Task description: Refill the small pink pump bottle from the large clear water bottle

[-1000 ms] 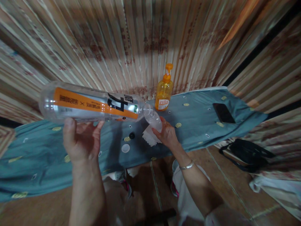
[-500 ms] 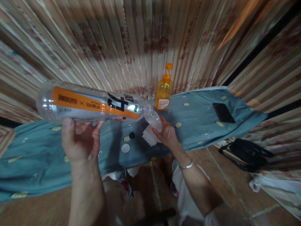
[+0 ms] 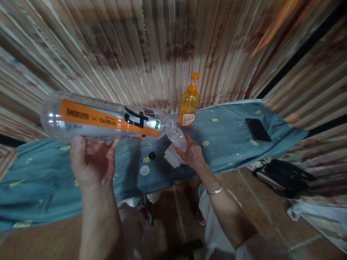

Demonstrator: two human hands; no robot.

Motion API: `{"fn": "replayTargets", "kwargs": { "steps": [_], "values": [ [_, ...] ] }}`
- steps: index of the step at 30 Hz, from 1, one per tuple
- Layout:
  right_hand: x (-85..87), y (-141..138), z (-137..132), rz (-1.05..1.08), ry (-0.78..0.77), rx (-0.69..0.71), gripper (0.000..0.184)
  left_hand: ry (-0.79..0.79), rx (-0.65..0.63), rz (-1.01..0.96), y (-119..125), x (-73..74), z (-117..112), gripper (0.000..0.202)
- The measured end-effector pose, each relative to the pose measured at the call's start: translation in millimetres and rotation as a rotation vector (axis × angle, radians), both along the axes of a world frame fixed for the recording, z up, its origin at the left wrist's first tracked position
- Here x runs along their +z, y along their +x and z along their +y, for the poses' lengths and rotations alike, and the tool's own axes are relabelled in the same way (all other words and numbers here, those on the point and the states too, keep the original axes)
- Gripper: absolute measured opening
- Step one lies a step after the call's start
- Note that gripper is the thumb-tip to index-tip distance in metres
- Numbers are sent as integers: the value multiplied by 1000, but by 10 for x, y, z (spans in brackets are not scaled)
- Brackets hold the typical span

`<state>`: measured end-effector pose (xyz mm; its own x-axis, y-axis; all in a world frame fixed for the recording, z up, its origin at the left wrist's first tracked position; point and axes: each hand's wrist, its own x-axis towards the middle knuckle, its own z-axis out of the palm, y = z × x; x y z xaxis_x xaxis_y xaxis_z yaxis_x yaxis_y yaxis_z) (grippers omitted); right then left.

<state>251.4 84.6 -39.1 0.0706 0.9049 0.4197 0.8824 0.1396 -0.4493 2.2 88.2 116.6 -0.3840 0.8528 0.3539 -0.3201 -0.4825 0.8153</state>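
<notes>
My left hand (image 3: 90, 164) grips a large clear plastic bottle (image 3: 105, 117) with an orange label. The bottle lies almost level in the air, its base to the left and its open mouth to the right. That mouth meets a small clear container (image 3: 177, 137), which my right hand (image 3: 193, 154) holds tilted over the blue cloth. Under my right hand lies a white crumpled tissue (image 3: 172, 157). A black cap (image 3: 152, 155) and a white cap (image 3: 144, 170) lie on the cloth between my hands.
A blue patterned cloth (image 3: 40, 187) covers a low surface against a bamboo-slat wall. An orange pump bottle (image 3: 189, 104) stands at the back. A black phone (image 3: 257, 130) lies at the right. A black bag (image 3: 284, 177) sits on the brown floor.
The big bottle's base end has risen and drifted slightly left in my left hand. My right hand and the small container have stayed put.
</notes>
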Motion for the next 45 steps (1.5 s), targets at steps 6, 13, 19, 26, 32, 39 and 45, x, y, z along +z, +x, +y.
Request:
{"fn": "replayTargets", "kwargs": {
  "steps": [6, 13, 19, 26, 32, 39, 45],
  "values": [
    [-17, 4, -4, 26, 28, -1, 63, 2, 3, -6, 20, 16, -13, 57],
    [-26, 8, 0, 21, 18, 2, 63, 5, -2, 1, 16, 20, -19, 58],
    [9, 6, -3, 16, 11, 0, 64, 33, -11, -4, 17, 17, -27, 57],
    [-5, 4, -6, 13, 9, -3, 64, 24, -8, -1, 20, 15, -35, 60],
    [-33, 12, 1, 13, 36, 2, 64, 20, -6, 8, 30, 24, -35, 65],
    [0, 0, -2, 6, 8, -9, 63, 33, -13, -12, 10, 16, -27, 65],
    [10, 5, -9, 18, -2, -4, 65, 33, -11, -21, 29, 27, -40, 60]
  ]
}}
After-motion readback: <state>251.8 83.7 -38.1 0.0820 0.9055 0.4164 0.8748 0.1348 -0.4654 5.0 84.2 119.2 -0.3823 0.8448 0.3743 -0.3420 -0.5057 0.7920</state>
